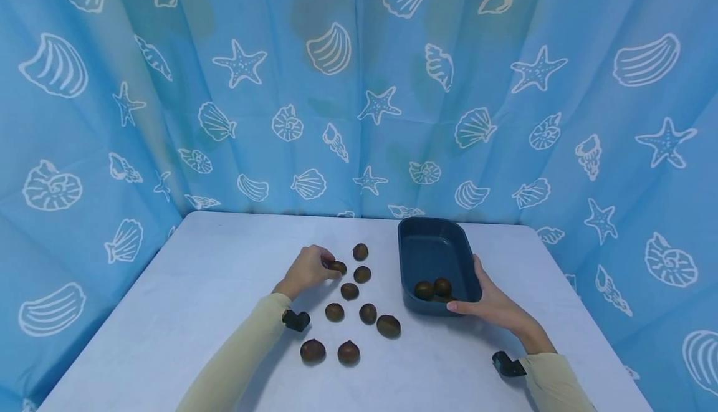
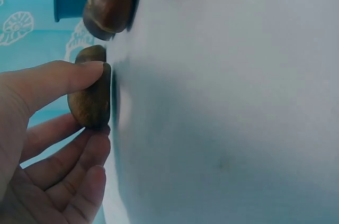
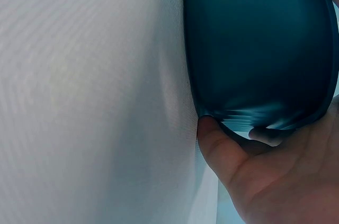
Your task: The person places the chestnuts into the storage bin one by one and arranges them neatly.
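Note:
My left hand (image 1: 310, 270) is left of the middle of the table and pinches a brown chestnut (image 1: 338, 267). In the left wrist view the thumb presses one side of that chestnut (image 2: 90, 102) and the fingertips meet its lower edge, close against the tabletop. A deep, dark blue rectangular dish (image 1: 412, 250) stands to the right. My right hand (image 1: 496, 305) grips its near right corner, thumb at the near end and fingers along the right side. Inside, chestnuts (image 1: 424, 290) lie at the near end, one partly hidden by the rim.
Several loose chestnuts (image 1: 349, 291) are scattered between the left hand and the dish. Two more, one a pointed chestnut (image 1: 348, 353), lie nearer the front of the white-covered table (image 1: 185, 312). A blue shell-patterned curtain (image 1: 359, 150) hangs behind and at both sides.

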### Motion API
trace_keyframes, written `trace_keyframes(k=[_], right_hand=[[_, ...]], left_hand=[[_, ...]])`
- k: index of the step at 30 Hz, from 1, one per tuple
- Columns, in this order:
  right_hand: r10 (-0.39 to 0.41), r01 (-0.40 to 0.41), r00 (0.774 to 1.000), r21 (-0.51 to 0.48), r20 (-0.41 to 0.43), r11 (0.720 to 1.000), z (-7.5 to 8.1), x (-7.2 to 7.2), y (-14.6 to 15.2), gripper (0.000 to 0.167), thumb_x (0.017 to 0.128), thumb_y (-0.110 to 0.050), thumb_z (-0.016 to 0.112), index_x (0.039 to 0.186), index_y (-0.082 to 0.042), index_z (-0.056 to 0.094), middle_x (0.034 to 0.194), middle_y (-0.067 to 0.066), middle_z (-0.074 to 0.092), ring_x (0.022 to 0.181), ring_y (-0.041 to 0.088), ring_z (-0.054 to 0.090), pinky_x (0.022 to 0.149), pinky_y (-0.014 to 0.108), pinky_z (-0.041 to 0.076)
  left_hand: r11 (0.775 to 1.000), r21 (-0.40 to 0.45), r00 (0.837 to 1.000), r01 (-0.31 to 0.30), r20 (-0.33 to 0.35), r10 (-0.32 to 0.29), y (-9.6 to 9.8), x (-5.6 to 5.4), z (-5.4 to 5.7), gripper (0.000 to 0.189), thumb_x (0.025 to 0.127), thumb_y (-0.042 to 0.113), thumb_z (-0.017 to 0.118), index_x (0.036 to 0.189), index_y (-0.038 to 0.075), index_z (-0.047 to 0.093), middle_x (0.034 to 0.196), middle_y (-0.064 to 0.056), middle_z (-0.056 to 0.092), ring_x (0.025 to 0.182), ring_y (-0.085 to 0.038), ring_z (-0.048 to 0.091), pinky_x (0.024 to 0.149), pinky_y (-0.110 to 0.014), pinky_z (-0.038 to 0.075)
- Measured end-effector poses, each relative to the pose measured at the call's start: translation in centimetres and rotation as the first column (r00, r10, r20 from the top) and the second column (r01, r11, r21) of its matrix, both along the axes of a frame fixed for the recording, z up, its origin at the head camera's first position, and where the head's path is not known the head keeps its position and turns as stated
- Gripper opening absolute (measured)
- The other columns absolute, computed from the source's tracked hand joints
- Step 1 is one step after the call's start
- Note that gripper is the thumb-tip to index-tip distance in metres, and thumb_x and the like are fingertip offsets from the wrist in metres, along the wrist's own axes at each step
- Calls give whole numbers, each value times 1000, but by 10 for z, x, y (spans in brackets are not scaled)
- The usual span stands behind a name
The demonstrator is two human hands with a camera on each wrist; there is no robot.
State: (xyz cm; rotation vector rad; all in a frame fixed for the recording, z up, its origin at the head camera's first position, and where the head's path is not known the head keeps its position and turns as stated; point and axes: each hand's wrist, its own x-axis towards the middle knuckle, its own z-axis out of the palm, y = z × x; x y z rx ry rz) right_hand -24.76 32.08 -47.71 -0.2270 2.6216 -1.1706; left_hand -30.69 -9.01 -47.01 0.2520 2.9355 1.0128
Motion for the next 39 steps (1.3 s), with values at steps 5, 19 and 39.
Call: trace_keyframes(k=[5,19,39], right_hand=[[0,0,1000,1,-5,1000,-1,0,0,132,86,-46,78,161,-17,-27,172,25,-13,156,57,2,117,79,20],[5,-5,1000,3,-2,1000,1,1,-1,132,86,-47,78,161,-17,-27,172,26,-12,156,58,3,116,79,20],[6,-6,1000,3,-7,1000,3,2,-2,131,87,-46,77,161,-16,-26,172,27,-11,155,59,4,116,79,20]], left_hand=[[999,39,1000,7,-8,-6,-2,0,4,31,81,25,88,104,8,78,98,-5,75,89,-16,68,87,-36,59],[987,157,999,36,-45,-29,5,-6,17,32,83,34,86,105,12,79,96,-1,75,88,-17,66,86,-38,59],[963,253,995,93,-63,-79,50,-6,44,36,85,31,85,113,9,75,101,-6,75,88,-17,70,84,-36,62]])
